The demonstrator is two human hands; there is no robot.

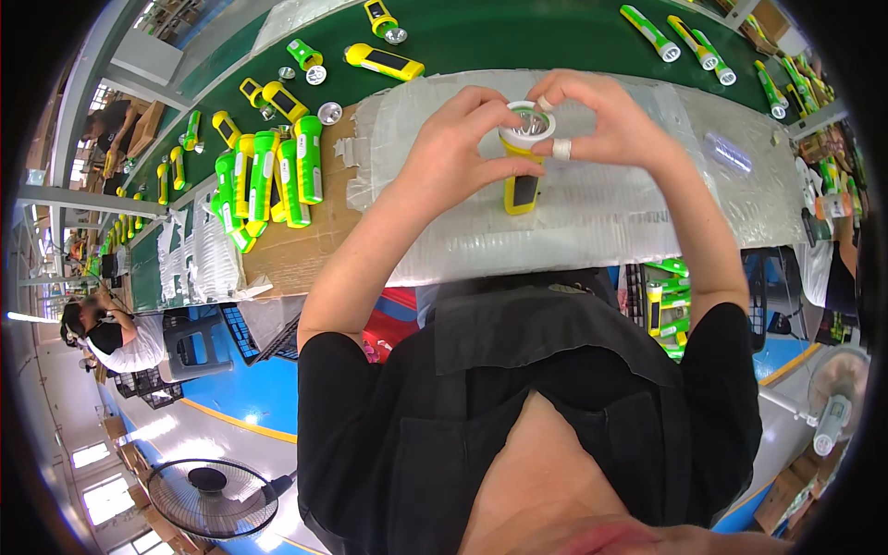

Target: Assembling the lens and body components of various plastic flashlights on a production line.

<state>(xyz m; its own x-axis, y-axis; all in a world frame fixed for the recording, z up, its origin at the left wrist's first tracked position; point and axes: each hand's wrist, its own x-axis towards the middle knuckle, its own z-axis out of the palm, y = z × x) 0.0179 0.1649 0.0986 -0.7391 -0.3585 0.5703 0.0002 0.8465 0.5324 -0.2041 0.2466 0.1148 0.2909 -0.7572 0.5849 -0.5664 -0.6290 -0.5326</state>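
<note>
The person stands at a work surface covered in pale, taped-down plastic sheet (592,213) and holds a yellow flashlight (524,176) upright on it with both hands. The left hand (458,148) wraps around the left side of the flashlight's head, thumb below and fingers curled over the top, closed on it. The right hand (601,120) meets it from the other side, fingers pinched on the white rim ring (528,120) that circles the shiny reflector; white tape or a guard covers a couple of those fingertips. The flashlight's body points down toward the person, its base resting on the sheet, a dark panel showing on its side. To the person's left, on bare brown cardboard (296,254), lies a pile of green and yellow flashlights (268,180), stacked side by side and touching one another. Beyond the sheet runs a green conveyor belt (518,32) carrying more flashlights well apart from each other: a yellow one (384,62) lying flat, with loose silver reflectors (329,113) near it, and several green ones (650,32) farther to the right. A clear plastic piece (728,151) lies on the sheet off to the right. Another worker in a white shirt (111,338) sits far to the left, and a floor fan (213,498) stands below.
</note>
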